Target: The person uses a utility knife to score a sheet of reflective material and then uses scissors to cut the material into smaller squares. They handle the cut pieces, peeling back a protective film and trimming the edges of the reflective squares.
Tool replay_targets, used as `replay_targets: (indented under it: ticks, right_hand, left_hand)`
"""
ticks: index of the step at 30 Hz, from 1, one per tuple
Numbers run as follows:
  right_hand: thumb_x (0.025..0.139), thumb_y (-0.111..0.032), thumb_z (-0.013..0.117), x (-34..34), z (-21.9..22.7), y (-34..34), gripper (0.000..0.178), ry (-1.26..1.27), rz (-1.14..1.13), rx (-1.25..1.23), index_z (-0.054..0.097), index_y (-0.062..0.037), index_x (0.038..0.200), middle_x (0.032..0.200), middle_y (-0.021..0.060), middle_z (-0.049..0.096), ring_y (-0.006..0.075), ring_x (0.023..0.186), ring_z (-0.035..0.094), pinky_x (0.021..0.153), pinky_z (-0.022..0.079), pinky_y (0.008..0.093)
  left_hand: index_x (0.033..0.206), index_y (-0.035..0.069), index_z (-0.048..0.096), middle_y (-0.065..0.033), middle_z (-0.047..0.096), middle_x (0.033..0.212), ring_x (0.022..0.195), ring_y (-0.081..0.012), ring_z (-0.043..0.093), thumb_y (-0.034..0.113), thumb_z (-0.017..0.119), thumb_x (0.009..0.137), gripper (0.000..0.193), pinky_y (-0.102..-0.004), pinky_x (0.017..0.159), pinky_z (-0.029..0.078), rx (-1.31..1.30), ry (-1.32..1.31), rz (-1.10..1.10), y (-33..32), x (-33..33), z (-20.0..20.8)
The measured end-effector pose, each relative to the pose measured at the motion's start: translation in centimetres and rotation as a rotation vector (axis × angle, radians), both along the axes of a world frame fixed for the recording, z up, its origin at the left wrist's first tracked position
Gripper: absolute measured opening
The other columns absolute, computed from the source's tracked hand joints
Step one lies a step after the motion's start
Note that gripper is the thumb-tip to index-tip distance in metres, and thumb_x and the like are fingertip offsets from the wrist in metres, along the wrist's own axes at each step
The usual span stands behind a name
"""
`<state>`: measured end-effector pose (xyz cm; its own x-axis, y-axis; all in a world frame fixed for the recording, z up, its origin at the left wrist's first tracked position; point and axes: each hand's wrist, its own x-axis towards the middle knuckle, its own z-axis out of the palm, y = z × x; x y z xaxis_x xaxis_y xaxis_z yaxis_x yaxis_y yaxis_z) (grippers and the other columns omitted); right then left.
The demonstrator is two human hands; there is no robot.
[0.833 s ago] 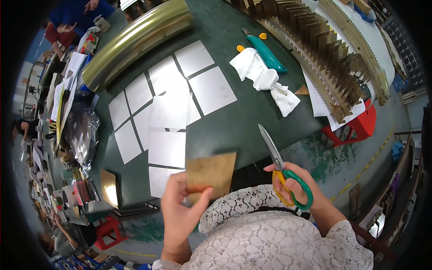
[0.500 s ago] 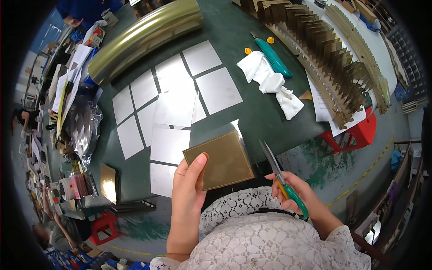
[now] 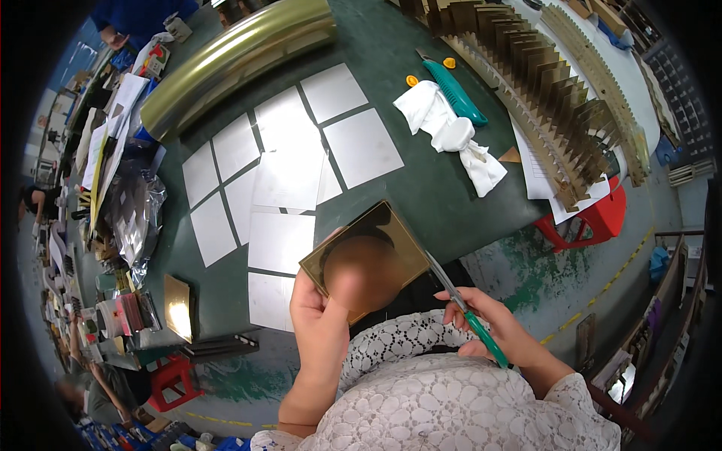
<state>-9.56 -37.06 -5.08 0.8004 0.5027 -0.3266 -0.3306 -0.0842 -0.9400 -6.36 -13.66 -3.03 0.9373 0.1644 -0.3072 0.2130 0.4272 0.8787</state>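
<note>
In my left hand is a shiny gold-brown square plate, gripped by its near left side with the thumb on top. Its mirror-like face carries a dark round reflection, and it is tilted above the table's front edge. My right hand is closed round a pair of scissors with green handles. The blades point up and away, their tips by the plate's right edge; whether they touch it I cannot tell. Several silvery square sheets lie in rows on the dark green table, with some overlapping.
A gold film roll lies behind the sheets. To the right are a green utility knife, a crumpled white cloth and a rack of brown plates. Another gold plate sits at the left; a red stool stands right.
My left hand has turned and tilted the plate, raising its far corner and bringing out a reflection. The scissors' blades have come closer together, next to the plate's right edge.
</note>
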Motion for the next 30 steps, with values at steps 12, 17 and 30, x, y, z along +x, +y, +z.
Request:
replay_targets:
  ticks: [12,17,30]
  right_hand:
    - [0.071,-0.026,0.083,0.0,-0.2,0.2,0.076,-0.016,-0.007,-0.008,0.045,-0.0065,0.133,0.099,0.0026,0.054,0.0118,0.087,0.05,0.079,0.043,0.0269]
    - [0.07,-0.028,0.084,0.1,-0.1,0.2,0.076,-0.034,-0.011,-0.027,0.046,-0.0058,0.132,0.095,0.0024,0.054,0.0112,0.084,0.05,0.078,0.043,0.026]
    - [0.068,-0.028,0.085,0.0,-0.3,0.2,0.074,-0.031,-0.034,-0.041,0.049,-0.0053,0.128,0.083,-0.0003,0.048,0.0081,0.076,0.047,0.069,0.04,0.023]
  left_hand:
    - [0.13,-0.004,0.044,-0.0125,0.059,0.116,0.102,-0.0158,0.059,0.002,0.056,0.092,0.04,-0.0296,0.088,0.051,0.008,-0.05,-0.03,0.0,-0.5,-0.6]
    - [0.13,-0.004,0.043,-0.0123,0.059,0.115,0.1,-0.0156,0.06,0.003,0.056,0.092,0.04,-0.0302,0.082,0.054,0.003,-0.053,-0.043,0.0,-0.5,-0.5]
    - [0.126,-0.003,0.045,-0.0116,0.06,0.114,0.101,-0.014,0.059,0.002,0.056,0.092,0.036,-0.0273,0.085,0.05,0.006,-0.015,-0.046,0.1,-1.0,-1.1]
